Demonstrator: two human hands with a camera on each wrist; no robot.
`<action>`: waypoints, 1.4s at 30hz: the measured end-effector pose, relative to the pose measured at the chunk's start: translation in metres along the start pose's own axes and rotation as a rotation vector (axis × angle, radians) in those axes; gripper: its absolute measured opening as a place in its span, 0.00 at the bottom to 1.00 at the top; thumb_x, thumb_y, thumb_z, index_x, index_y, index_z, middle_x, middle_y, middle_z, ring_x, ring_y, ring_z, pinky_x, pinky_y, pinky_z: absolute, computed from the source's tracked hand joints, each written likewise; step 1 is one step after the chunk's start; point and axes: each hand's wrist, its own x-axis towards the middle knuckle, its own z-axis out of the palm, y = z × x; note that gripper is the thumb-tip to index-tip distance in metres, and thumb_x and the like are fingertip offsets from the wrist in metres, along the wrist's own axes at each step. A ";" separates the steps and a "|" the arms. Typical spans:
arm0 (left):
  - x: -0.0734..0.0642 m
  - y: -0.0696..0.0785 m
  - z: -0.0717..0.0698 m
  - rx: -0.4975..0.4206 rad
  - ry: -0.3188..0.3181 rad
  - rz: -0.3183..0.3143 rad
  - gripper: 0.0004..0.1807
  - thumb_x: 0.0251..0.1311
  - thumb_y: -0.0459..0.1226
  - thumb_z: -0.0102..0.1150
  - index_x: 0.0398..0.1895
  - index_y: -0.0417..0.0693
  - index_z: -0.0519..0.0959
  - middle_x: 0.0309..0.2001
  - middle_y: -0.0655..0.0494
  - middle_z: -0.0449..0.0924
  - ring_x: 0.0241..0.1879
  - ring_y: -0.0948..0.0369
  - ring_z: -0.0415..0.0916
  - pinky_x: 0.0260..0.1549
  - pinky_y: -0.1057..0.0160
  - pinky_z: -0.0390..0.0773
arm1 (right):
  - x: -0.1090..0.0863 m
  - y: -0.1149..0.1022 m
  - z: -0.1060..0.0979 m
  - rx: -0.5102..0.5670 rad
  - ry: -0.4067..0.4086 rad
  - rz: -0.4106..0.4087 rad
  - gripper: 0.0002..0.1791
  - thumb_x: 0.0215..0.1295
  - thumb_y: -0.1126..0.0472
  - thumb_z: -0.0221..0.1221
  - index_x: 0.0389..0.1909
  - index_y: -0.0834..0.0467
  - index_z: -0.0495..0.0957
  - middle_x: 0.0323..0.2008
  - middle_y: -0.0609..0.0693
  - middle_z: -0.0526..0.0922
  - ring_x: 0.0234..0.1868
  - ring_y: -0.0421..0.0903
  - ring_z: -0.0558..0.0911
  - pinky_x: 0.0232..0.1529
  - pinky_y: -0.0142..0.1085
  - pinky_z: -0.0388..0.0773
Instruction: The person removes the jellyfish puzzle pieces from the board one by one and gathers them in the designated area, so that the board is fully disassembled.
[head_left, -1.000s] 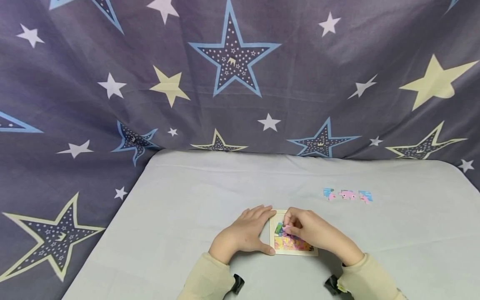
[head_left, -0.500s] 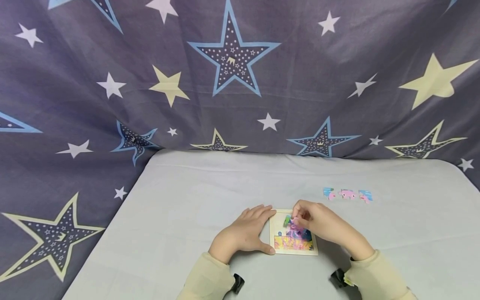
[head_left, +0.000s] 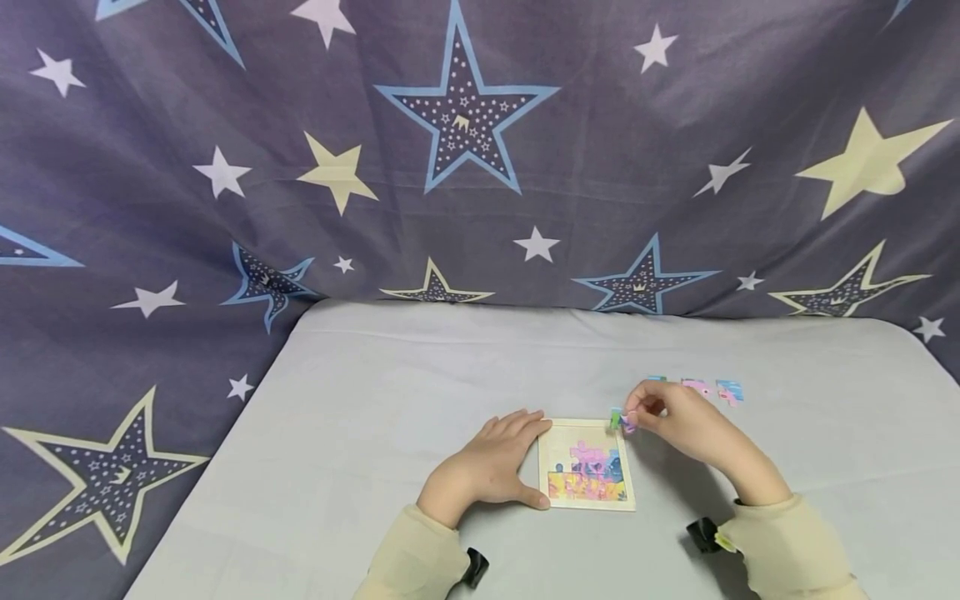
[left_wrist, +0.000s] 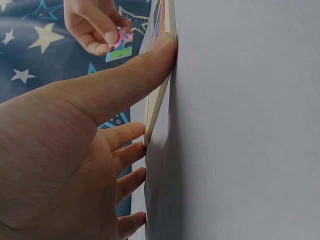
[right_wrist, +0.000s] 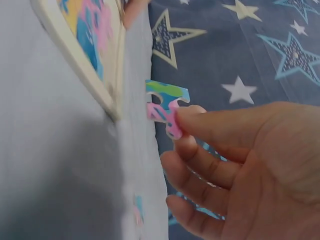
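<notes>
Between the thumb and fingers of my right hand [head_left: 686,421] is a jigsaw piece [right_wrist: 167,91], green, blue and pink. It is held off the table near the upper right corner of a square puzzle tray [head_left: 587,506] with a pale wooden rim. Joined pieces [head_left: 588,479] in yellow, pink and blue lie in the tray's lower part; its upper and left parts show bare wood. My left hand [head_left: 491,467] rests along the tray's left side, fingers extended, its thumb [left_wrist: 157,52] touching the near left corner.
Several loose jigsaw pieces lie in a row beyond my right hand: a pink one [head_left: 697,387], a blue and pink one [head_left: 731,392], and one partly hidden by the hand [head_left: 657,378]. Behind the white-covered table [head_left: 420,358] hangs a dark star-patterned cloth [head_left: 480,217].
My right hand has lifted the green, blue and pink jigsaw piece away from the middle of the tray and moved right with it, past the rim. My left hand has stayed in place.
</notes>
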 end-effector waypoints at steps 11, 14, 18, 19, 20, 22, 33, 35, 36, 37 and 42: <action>0.001 0.000 0.001 -0.002 0.006 -0.004 0.56 0.47 0.56 0.74 0.77 0.52 0.56 0.78 0.57 0.51 0.77 0.55 0.44 0.74 0.47 0.44 | -0.004 0.028 -0.021 -0.005 0.064 0.051 0.02 0.63 0.67 0.65 0.32 0.61 0.82 0.29 0.46 0.81 0.32 0.43 0.78 0.33 0.32 0.77; 0.001 0.000 0.002 0.002 0.008 -0.004 0.56 0.47 0.56 0.74 0.77 0.52 0.56 0.78 0.57 0.51 0.77 0.55 0.44 0.74 0.48 0.44 | -0.004 0.035 -0.023 -0.013 0.069 0.067 0.02 0.62 0.67 0.65 0.32 0.62 0.82 0.29 0.46 0.82 0.32 0.43 0.78 0.33 0.32 0.77; 0.001 0.000 0.002 0.008 0.011 -0.002 0.56 0.47 0.56 0.74 0.77 0.51 0.56 0.78 0.57 0.51 0.77 0.55 0.44 0.74 0.48 0.45 | -0.004 0.042 -0.024 -0.027 0.061 0.095 0.02 0.61 0.67 0.65 0.32 0.61 0.81 0.28 0.46 0.82 0.32 0.43 0.78 0.34 0.34 0.77; 0.001 0.000 0.002 0.007 0.011 -0.002 0.56 0.47 0.56 0.74 0.77 0.51 0.56 0.78 0.57 0.51 0.77 0.55 0.44 0.74 0.48 0.45 | -0.004 0.043 -0.024 -0.028 0.058 0.100 0.02 0.62 0.67 0.65 0.32 0.62 0.81 0.29 0.46 0.82 0.32 0.43 0.78 0.34 0.35 0.77; 0.001 0.000 0.002 0.006 0.010 -0.001 0.56 0.47 0.56 0.74 0.77 0.51 0.56 0.78 0.57 0.51 0.77 0.55 0.44 0.74 0.48 0.45 | -0.004 0.045 -0.024 -0.031 0.057 0.102 0.02 0.62 0.67 0.65 0.32 0.62 0.81 0.29 0.47 0.83 0.32 0.43 0.78 0.34 0.36 0.77; 0.001 0.000 0.001 0.004 0.008 -0.002 0.55 0.47 0.56 0.74 0.77 0.51 0.56 0.78 0.57 0.50 0.77 0.55 0.44 0.74 0.48 0.44 | -0.004 0.048 -0.023 -0.037 0.062 0.105 0.02 0.63 0.67 0.64 0.32 0.62 0.81 0.30 0.48 0.83 0.32 0.44 0.78 0.33 0.37 0.77; 0.001 0.000 0.002 -0.005 0.001 -0.013 0.56 0.47 0.56 0.74 0.77 0.51 0.56 0.78 0.56 0.50 0.77 0.55 0.43 0.74 0.47 0.43 | -0.001 0.052 -0.016 -0.076 0.063 0.140 0.03 0.65 0.70 0.61 0.32 0.62 0.82 0.28 0.48 0.82 0.29 0.43 0.75 0.32 0.40 0.74; 0.000 0.001 0.002 -0.004 0.002 -0.013 0.56 0.47 0.56 0.74 0.77 0.51 0.56 0.78 0.56 0.50 0.77 0.55 0.44 0.74 0.47 0.43 | -0.001 0.053 -0.016 -0.082 0.060 0.148 0.04 0.65 0.71 0.60 0.33 0.63 0.82 0.29 0.49 0.83 0.30 0.43 0.76 0.32 0.40 0.75; 0.001 0.001 0.002 -0.003 0.002 -0.013 0.56 0.47 0.56 0.74 0.77 0.51 0.56 0.78 0.56 0.50 0.77 0.55 0.44 0.74 0.47 0.43 | -0.001 0.054 -0.016 -0.084 0.059 0.154 0.04 0.65 0.71 0.60 0.33 0.63 0.83 0.30 0.49 0.84 0.30 0.43 0.76 0.32 0.40 0.75; 0.001 0.001 0.002 -0.003 0.002 -0.012 0.56 0.47 0.56 0.74 0.77 0.51 0.56 0.78 0.56 0.50 0.77 0.55 0.44 0.74 0.47 0.43 | -0.001 0.054 -0.016 -0.088 0.058 0.159 0.04 0.65 0.71 0.60 0.34 0.63 0.83 0.30 0.49 0.84 0.30 0.43 0.77 0.32 0.40 0.76; 0.001 0.001 0.001 0.000 0.000 -0.009 0.56 0.48 0.56 0.74 0.77 0.51 0.56 0.78 0.56 0.50 0.77 0.55 0.44 0.74 0.48 0.44 | 0.001 0.056 -0.014 -0.105 0.064 0.166 0.04 0.65 0.71 0.60 0.34 0.63 0.83 0.30 0.50 0.83 0.31 0.45 0.77 0.34 0.42 0.76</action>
